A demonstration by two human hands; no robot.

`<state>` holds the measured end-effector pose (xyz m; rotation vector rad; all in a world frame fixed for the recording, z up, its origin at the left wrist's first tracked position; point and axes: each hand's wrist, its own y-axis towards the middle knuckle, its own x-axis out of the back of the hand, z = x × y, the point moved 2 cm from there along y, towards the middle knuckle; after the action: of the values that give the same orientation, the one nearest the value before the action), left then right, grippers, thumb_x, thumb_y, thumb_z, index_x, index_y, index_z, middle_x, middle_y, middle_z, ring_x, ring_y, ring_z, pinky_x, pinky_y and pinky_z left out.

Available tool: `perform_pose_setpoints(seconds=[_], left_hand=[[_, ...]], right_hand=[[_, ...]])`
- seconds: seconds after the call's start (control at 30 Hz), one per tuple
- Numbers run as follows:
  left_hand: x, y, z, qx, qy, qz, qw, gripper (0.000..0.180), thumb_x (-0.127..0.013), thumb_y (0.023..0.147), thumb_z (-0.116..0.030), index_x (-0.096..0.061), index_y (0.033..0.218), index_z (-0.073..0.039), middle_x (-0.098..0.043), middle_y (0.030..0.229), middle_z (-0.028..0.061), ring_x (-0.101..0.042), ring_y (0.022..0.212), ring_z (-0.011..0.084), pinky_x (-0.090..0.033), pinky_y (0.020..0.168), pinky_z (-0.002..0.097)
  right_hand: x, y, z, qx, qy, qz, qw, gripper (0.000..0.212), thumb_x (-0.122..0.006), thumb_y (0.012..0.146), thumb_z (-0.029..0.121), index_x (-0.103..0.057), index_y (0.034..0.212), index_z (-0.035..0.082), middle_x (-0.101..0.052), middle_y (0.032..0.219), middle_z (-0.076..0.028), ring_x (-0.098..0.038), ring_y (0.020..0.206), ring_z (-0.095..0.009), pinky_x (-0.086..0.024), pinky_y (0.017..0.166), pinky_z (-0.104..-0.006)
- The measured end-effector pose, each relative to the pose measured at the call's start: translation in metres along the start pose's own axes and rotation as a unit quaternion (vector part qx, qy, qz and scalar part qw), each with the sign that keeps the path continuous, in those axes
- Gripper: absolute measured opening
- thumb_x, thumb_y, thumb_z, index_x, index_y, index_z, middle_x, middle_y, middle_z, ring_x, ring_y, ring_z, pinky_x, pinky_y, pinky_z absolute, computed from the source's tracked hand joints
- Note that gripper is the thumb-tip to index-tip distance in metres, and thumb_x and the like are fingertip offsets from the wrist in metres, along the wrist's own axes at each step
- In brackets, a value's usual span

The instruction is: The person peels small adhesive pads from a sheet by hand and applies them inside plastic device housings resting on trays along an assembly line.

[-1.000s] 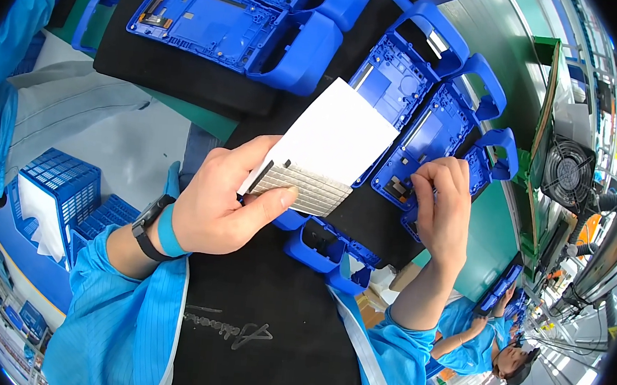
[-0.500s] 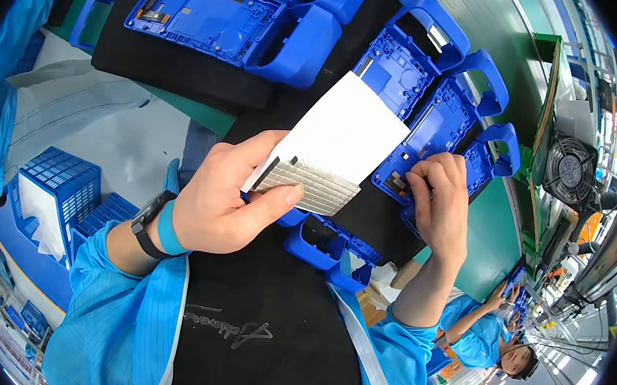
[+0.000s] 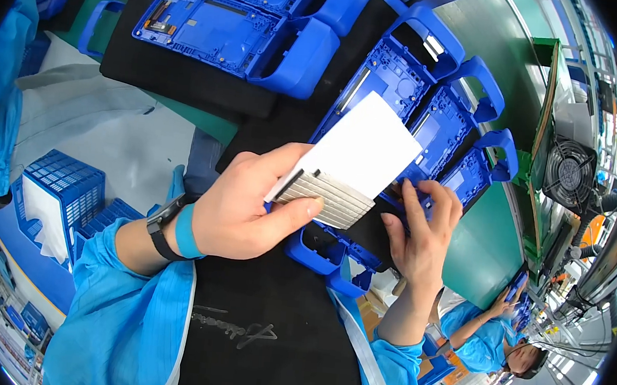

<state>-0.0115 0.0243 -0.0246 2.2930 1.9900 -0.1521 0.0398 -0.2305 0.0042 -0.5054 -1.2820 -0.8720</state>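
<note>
My left hand [image 3: 252,209] is closed on a white backing sheet [image 3: 371,143], its thumb pressing on a row of grey strips [image 3: 333,203] along the sheet's near end. To the right, my right hand [image 3: 424,250] has its fingers apart, with the fingertips down at the near end of a blue plastic housing [image 3: 442,131]. The sheet partly hides that end, so exact contact cannot be told. Another blue housing [image 3: 392,79] lies beyond the sheet, and a smaller-looking one [image 3: 467,178] is right of my fingers.
Two more blue housings [image 3: 219,34] with ribbon cables rest on a black mat [image 3: 180,67] at the far left. Blue housing parts [image 3: 325,253] sit below my hands. A blue crate [image 3: 67,179] is at left, a black fan [image 3: 571,168] at right. A co-worker [image 3: 483,336] is lower right.
My left hand and the sheet have shifted right and slightly nearer. My right hand's fingers have gone from a pinch to spread, and the hand has moved down a little.
</note>
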Motion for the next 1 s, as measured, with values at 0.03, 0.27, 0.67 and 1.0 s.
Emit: perform_pose_setpoints(seconds=[0.03,0.27,0.67,1.0], left_hand=[[-0.003,0.002,-0.002,-0.001,0.004,0.001,1.0,0.038,-0.062,0.09,-0.005,-0.055,0.126,0.006,-0.073,0.102,0.021,-0.074,0.093,0.0302,-0.056,0.079,0.0341],[-0.029,0.015,-0.002,-0.02,0.053,0.051,0.997,0.039,-0.065,0.088,-0.006,-0.055,0.124,0.006,-0.069,0.09,0.0231,-0.07,0.08,0.0404,-0.055,0.069,0.0406],[-0.046,0.019,-0.014,-0.09,0.218,0.052,0.97,0.04,-0.066,0.083,0.003,-0.058,0.122,0.009,-0.069,0.094,0.019,-0.068,0.077,0.0339,-0.055,0.069,0.0381],[-0.01,0.016,-0.013,-0.004,0.091,-0.016,0.996,0.037,-0.064,0.09,-0.002,-0.056,0.126,0.006,-0.073,0.103,0.0192,-0.072,0.096,0.022,-0.053,0.083,0.0314]], right_hand=[[0.001,-0.002,0.001,-0.007,-0.012,-0.006,1.0,0.043,-0.079,0.072,0.008,-0.069,0.113,0.0,-0.058,0.11,-0.015,-0.053,0.106,-0.036,-0.043,0.095,-0.0451],[0.012,0.022,0.046,0.033,0.217,-0.144,0.965,0.018,-0.075,0.074,-0.008,-0.065,0.089,-0.004,-0.062,0.087,-0.015,-0.059,0.075,-0.025,-0.048,0.066,-0.0318],[-0.001,0.018,0.044,0.043,0.2,-0.144,0.968,0.014,-0.07,0.079,-0.008,-0.059,0.085,-0.001,-0.061,0.087,-0.014,-0.059,0.077,-0.028,-0.049,0.067,-0.0355],[0.027,-0.016,-0.05,-0.109,0.172,-0.048,0.978,0.007,-0.058,0.087,-0.008,-0.057,0.087,-0.001,-0.056,0.085,-0.011,-0.054,0.074,-0.022,-0.044,0.067,-0.0309]])
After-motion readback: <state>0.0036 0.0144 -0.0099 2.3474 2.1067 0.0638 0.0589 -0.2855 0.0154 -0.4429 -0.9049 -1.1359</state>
